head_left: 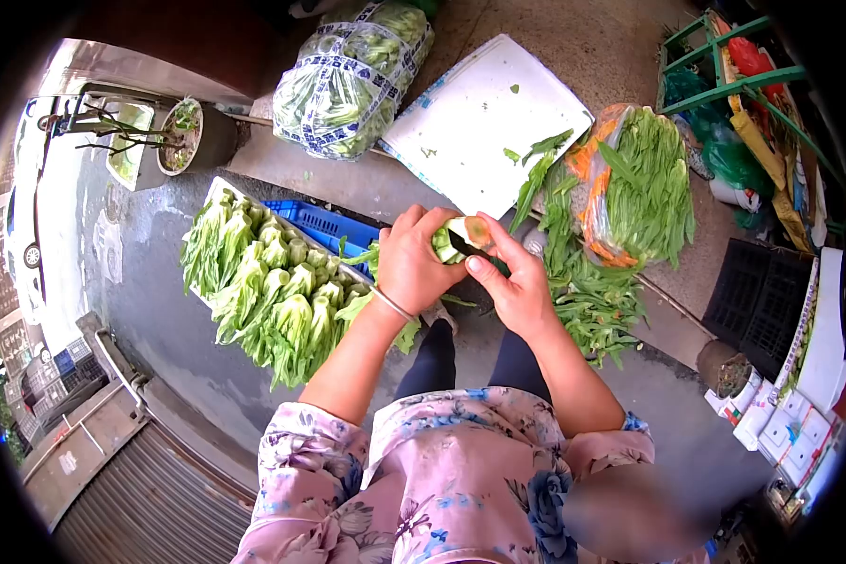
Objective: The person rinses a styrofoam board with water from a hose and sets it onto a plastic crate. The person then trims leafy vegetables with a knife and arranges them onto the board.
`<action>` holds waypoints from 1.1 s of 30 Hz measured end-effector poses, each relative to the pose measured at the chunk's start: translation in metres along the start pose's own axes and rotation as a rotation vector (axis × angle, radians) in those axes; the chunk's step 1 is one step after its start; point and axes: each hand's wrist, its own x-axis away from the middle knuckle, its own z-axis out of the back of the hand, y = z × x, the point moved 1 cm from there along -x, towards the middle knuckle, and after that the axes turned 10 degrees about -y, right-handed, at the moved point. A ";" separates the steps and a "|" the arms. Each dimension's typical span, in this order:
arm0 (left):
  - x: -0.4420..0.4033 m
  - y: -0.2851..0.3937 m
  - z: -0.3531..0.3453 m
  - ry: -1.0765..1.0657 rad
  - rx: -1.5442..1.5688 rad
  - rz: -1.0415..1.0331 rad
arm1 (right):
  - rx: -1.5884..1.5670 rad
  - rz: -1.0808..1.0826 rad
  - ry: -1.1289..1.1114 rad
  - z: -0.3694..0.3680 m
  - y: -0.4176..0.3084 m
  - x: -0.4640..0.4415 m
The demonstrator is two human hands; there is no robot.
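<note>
My left hand [414,261] is wrapped round a green leafy vegetable stalk [443,242], whose pale cut end points right. In my right hand [515,282] is a small knife [479,254] with a dark blade, which lies against the stalk near its cut end. The two hands almost touch in front of my body. Left of them, rows of trimmed leafy vegetables [287,291] lie with pale stem ends up on a crate. Loose green leaves [592,305] are heaped to the right of my hands.
A blue basket [324,226] stands behind the vegetable rows. Farther off are a taped bundle of greens [352,80], a white board [493,113] with leaf scraps, and a bag of leaves [644,188]. Black crates [757,301] and a green metal rack [733,89] stand right.
</note>
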 end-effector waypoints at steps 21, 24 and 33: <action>0.063 -0.028 0.023 -0.366 0.891 0.047 | -0.438 -0.954 0.174 0.016 0.159 0.037; 0.091 -0.046 0.035 -0.305 1.101 0.089 | -0.409 -0.815 0.230 -0.006 0.139 0.041; 0.176 -0.084 0.264 0.098 0.280 0.465 | -0.298 -0.867 0.187 -0.025 0.161 0.052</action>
